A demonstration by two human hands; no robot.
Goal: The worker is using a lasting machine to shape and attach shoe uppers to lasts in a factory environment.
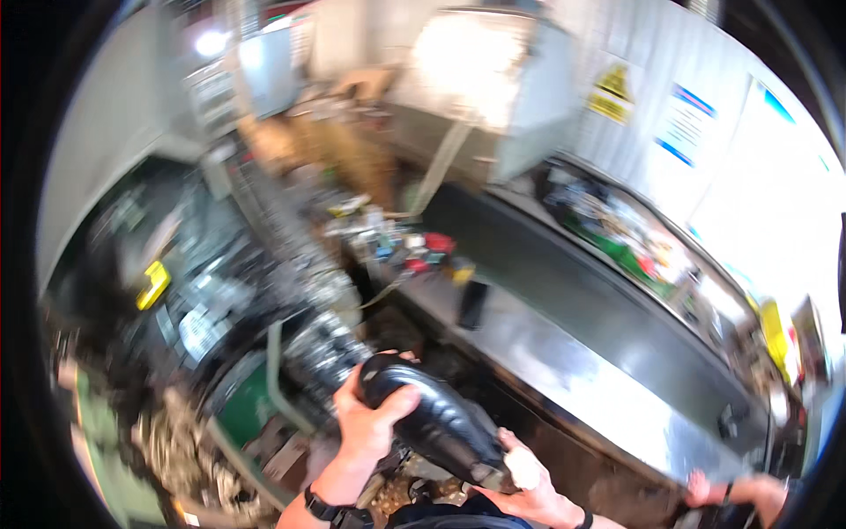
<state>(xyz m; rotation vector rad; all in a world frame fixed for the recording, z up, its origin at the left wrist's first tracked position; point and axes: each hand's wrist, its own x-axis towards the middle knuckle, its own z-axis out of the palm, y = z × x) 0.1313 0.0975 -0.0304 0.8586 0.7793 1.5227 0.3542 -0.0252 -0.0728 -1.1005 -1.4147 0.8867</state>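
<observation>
A black, glossy, elongated object (432, 419) with a rounded end and ridges along its side slants across in front of me; blur hides its exact kind. My left hand (370, 423) grips its upper left end, thumb on top. At its lower right end, my right hand (529, 494) is closed round it, with the thumb uppermost and the other fingers mostly hidden beneath. A pale patch shows by the right thumb.
A metal-edged conveyor (564, 353) runs diagonally on the right, with a dark flat item (473, 304) on its edge. Another person's hand (705, 488) is at lower right. A green bin (242, 401) stands left of my hands, near heaped dark bags and scrap (203, 309).
</observation>
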